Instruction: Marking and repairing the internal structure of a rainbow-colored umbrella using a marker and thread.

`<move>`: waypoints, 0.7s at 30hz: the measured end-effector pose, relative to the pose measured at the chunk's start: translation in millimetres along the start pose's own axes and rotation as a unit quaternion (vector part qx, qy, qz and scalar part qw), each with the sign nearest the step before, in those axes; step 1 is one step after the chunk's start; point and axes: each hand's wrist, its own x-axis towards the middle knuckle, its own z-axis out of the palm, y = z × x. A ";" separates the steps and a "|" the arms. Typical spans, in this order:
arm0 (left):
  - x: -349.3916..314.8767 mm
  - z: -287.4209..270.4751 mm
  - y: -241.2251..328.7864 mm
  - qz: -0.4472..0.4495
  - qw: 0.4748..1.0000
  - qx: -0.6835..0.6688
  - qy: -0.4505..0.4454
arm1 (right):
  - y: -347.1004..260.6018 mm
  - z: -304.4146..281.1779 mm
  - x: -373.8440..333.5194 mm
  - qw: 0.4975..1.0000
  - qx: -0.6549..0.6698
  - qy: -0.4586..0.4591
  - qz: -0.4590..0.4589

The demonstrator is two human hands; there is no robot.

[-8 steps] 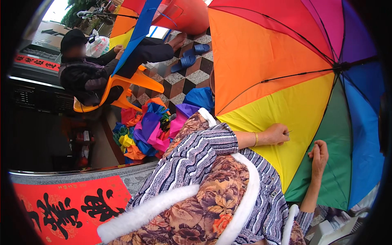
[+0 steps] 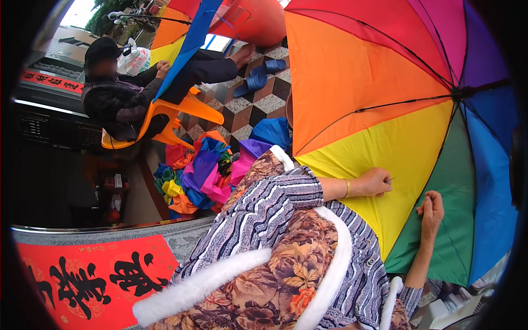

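Note:
An opened rainbow umbrella (image 2: 379,66) fills the right side, its inner face with black ribs toward me. My left hand (image 2: 374,181), with a gold bracelet at its wrist, lies over the yellow panel. Its fingers are closed on a thin needle (image 2: 390,180), whose end sticks out to the right. My right hand (image 2: 432,212) is a little to the right, in front of the green panel. Its fingers are curled in a pinch; what they hold, if anything, is too small to make out. The ribs meet at a black hub (image 2: 459,93) beyond both hands.
A heap of colourful umbrella cloth (image 2: 206,173) lies on the tiled floor at left. Beyond it, a person (image 2: 118,88) sits on an orange plastic chair (image 2: 192,110) with another rainbow umbrella. Blue slippers (image 2: 253,84), a red bucket (image 2: 256,22) and red paper banner (image 2: 99,275) are around.
The whole view has shifted slightly, so things sit a little farther right. Both hands keep nearly the same pose, the needle still in my left fingers.

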 end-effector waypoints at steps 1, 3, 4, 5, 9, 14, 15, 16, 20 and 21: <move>-1.3 -0.1 -2.3 -0.001 1.000 -0.006 -0.001 | 0.9 1.9 -1.2 1.000 0.000 -0.001 0.000; -3.5 -3.1 -7.5 0.002 1.000 -0.001 0.003 | 2.6 6.8 -4.2 1.000 0.000 -0.005 0.001; -5.1 -5.6 -9.4 0.006 1.000 0.005 0.006 | 3.8 9.1 -6.0 1.000 0.001 -0.003 0.002; -8.9 -8.8 -10.9 0.008 1.000 0.012 0.008 | 4.6 12.8 -8.9 1.000 0.004 -0.002 0.005; -16.8 -16.2 -16.1 0.006 1.000 0.026 -0.004 | 0.6 26.3 -15.2 1.000 -0.005 -0.004 0.009; -1.2 -6.8 -17.7 0.025 0.999 0.027 -0.018 | 3.6 13.9 -14.2 1.000 -0.005 0.014 0.016; 11.7 0.7 -18.4 0.036 0.999 0.028 -0.010 | 9.4 2.3 -9.6 0.999 -0.013 0.024 0.019; 25.0 7.7 -17.5 0.048 0.998 0.029 -0.004 | 15.0 -8.4 -1.8 1.000 -0.016 0.017 0.010; 76.0 25.2 -0.7 0.055 0.998 0.039 -0.014 | 17.8 -41.7 33.5 0.999 -0.003 0.034 -0.011; 78.4 28.3 5.6 0.058 0.998 0.033 -0.012 | 8.9 -50.6 37.4 0.999 -0.015 0.027 -0.020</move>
